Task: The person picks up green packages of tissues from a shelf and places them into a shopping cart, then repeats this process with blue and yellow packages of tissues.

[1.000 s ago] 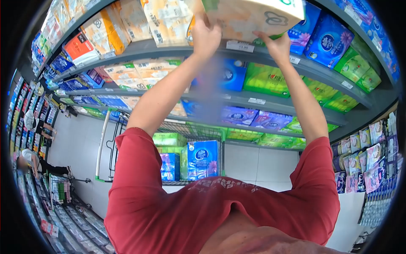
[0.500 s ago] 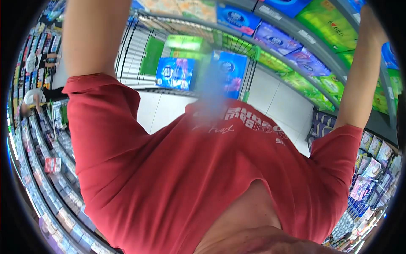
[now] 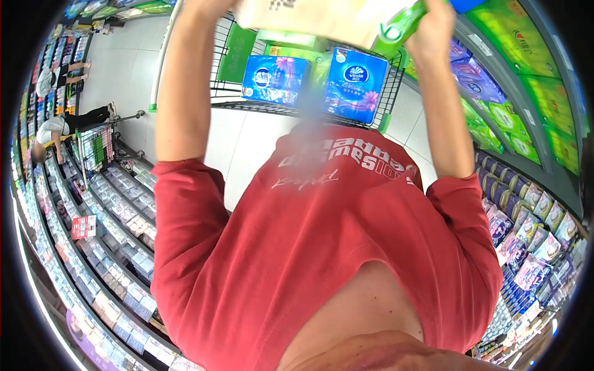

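A cream package (image 3: 315, 17) with a green end is held up at the top edge, above the shopping cart (image 3: 232, 98). My right hand (image 3: 433, 26) is closed on its green end. At the package's left end is my left hand (image 3: 213, 7), holding it, its fingers mostly out of frame or hidden. Below, in the cart, lie a blue pack with pink flowers (image 3: 275, 79), a blue Vinda pack (image 3: 357, 83) and a green pack (image 3: 291, 40) partly behind the cream one. A blurred patch covers part of the middle.
Shelves of green packs (image 3: 526, 46) and purple packs (image 3: 476, 77) run along the right. Bagged goods (image 3: 532, 272) hang lower right. On the left are shelves of small boxes (image 3: 117, 278), a person (image 3: 52, 131) beside another cart (image 3: 98, 148), and a second person (image 3: 46, 80) farther off.
Both arms have swung inward, the right one away from the shelf side. The cream package has come into view between my hands, over the cart.
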Available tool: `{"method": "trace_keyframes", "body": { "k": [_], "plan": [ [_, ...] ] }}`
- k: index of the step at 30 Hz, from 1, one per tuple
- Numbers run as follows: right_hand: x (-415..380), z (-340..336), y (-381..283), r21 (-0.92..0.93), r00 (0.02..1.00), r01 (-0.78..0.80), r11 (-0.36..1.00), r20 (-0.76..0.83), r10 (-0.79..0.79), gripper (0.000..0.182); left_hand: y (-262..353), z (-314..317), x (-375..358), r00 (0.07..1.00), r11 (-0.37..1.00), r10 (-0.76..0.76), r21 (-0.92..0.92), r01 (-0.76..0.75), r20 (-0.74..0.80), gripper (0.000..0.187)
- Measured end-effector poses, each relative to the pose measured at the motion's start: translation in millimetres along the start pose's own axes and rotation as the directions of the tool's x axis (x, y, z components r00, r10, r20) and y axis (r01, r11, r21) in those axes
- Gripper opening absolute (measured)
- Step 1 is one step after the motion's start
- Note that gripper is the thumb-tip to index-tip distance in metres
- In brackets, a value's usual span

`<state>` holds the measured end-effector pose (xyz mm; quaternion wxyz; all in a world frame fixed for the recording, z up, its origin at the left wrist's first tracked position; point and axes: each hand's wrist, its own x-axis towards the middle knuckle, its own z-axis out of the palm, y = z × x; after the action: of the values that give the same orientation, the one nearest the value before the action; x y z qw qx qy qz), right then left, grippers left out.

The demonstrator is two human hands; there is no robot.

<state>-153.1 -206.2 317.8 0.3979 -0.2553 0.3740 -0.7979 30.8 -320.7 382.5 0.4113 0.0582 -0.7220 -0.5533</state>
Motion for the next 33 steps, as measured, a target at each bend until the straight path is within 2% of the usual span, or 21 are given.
{"method": "trace_keyframes", "body": {
  "k": [1, 2, 3, 4, 5, 6, 7, 8, 9, 11, 12, 13, 14, 16, 18, 22, 26, 27, 29, 31, 33],
  "plan": [
    [-5.9, -5.7, 17.6, -0.034, 0.999, -0.043, 0.999, -0.023, 0.042, 0.043, -16.1, -12.0, -20.2, 0.993, 0.981, -0.116, 0.159, 0.116, -0.007, 0.074],
    [-12.4, -13.7, 33.4, -0.062, 0.985, -0.167, 0.984, -0.051, 0.164, 0.042, -20.9, -6.0, -34.5, 0.972, 0.954, -0.223, 0.189, 0.232, -0.066, 0.072],
    [-18.2, -21.2, 49.9, -0.045, 0.972, -0.227, 0.973, -0.071, 0.224, 0.051, -26.7, 2.2, -48.2, 0.937, 0.914, -0.325, 0.212, 0.346, -0.128, 0.069],
    [-22.1, -39.3, 76.3, -0.066, 0.954, -0.286, 0.956, -0.107, 0.279, 0.052, -44.5, 3.0, -64.9, 0.870, 0.876, -0.465, 0.060, 0.479, -0.164, 0.070],
    [-27.9, -58.9, 99.8, -0.086, 0.933, -0.344, 0.935, -0.141, 0.330, 0.054, -57.3, 8.4, -78.2, 0.844, 0.871, -0.490, -0.088, 0.483, -0.217, 0.067],
    [-36.7, -70.2, 113.8, -0.086, 0.933, -0.347, 0.934, -0.138, 0.333, 0.054, -83.3, 4.9, -101.4, 0.806, 0.840, -0.541, -0.129, 0.526, -0.238, 0.055],
    [-43.9, -78.8, 127.1, -0.174, 0.897, -0.434, 0.884, -0.179, 0.405, 0.056, -110.4, -0.2, -126.2, 0.764, 0.807, -0.590, -0.170, 0.566, -0.260, 0.044],
    [-51.8, -86.5, 139.8, -0.256, 0.853, -0.519, 0.816, -0.225, 0.471, 0.058, -124.2, 0.2, -144.5, 0.697, 0.752, -0.659, -0.238, 0.614, -0.283, 0.047],
    [-58.9, -95.0, 150.4, -0.256, 0.850, -0.524, 0.812, -0.216, 0.481, 0.058, -136.5, 2.2, -160.3, 0.625, 0.693, -0.721, -0.307, 0.652, -0.299, 0.050],
    [-71.2, -112.1, 168.3, -0.315, 0.696, -0.718, 0.621, -0.291, 0.657, 0.058, -161.6, 1.2, -194.6, 0.580, 0.650, -0.760, -0.350, 0.674, -0.295, 0.049],
    [-78.2, -120.4, 178.8, -0.319, 0.691, -0.722, 0.614, -0.287, 0.663, 0.058, -174.9, 0.2, -212.0, 0.509, 0.548, -0.831, -0.493, 0.676, -0.224, 0.048],
    [-84.6, -128.5, 188.9, -0.326, 0.641, -0.765, 0.555, -0.303, 0.705, 0.058, -187.5, -0.5, -227.9, 0.445, 0.427, -0.885, -0.620, 0.658, -0.137, 0.047],
    [-90.9, -134.0, 197.4, -0.330, 0.587, -0.805, 0.493, -0.322, 0.743, 0.059, -198.8, 0.1, -243.3, 0.442, 0.425, -0.886, -0.625, 0.655, -0.139, 0.047],
    [-103.3, -136.7, 208.8, -0.328, 0.553, -0.828, 0.455, -0.349, 0.756, 0.058, -217.0, -1.9, -268.3, 0.358, 0.243, -0.934, -0.753, 0.612, -0.010, 0.045],
    [-111.3, -137.0, 218.8, -0.335, 0.500, -0.860, 0.384, -0.408, 0.764, 0.057, -228.9, -6.6, -285.6, 0.333, 0.213, -0.943, -0.746, 0.631, 0.012, 0.044],
    [-114.1, -124.4, 230.9, -0.376, 0.555, -0.827, 0.419, -0.421, 0.718, 0.057, -224.0, -16.8, -287.4, 0.305, 0.123, -0.948, -0.779, 0.615, 0.091, 0.038],
    [-102.5, -110.3, 254.6, -0.398, 0.562, -0.820, 0.411, -0.424, 0.711, 0.057, -248.9, -45.9, -300.2, 0.291, 0.107, -0.950, -0.761, 0.639, 0.111, 0.037],
    [-98.2, -112.3, 268.6, -0.400, 0.563, -0.820, 0.410, -0.428, 0.707, 0.057, -249.9, -53.4, -299.1, 0.273, 0.137, -0.959, -0.714, 0.687, 0.079, 0.038],
    [-92.8, -103.6, 289.5, -0.521, 0.635, -0.755, 0.397, -0.435, 0.638, 0.056, -251.7, -68.4, -298.3, 0.254, 0.158, -0.966, -0.662, 0.733, 0.051, 0.039],
    [-87.8, -90.4, 307.9, -0.556, 0.641, -0.748, 0.361, -0.468, 0.608, 0.058, -256.3, -85.6, -297.6, 0.152, 0.101, -0.988, -0.606, 0.789, 0.034, 0.043],
    [-81.9, -84.8, 334.8, -0.709, 0.726, -0.644, 0.287, -0.449, 0.520, 0.061, -270.4, -102.6, -305.6, 0.178, 0.157, -0.984, -0.549, 0.821, -0.015, 0.044]
  ]
}}
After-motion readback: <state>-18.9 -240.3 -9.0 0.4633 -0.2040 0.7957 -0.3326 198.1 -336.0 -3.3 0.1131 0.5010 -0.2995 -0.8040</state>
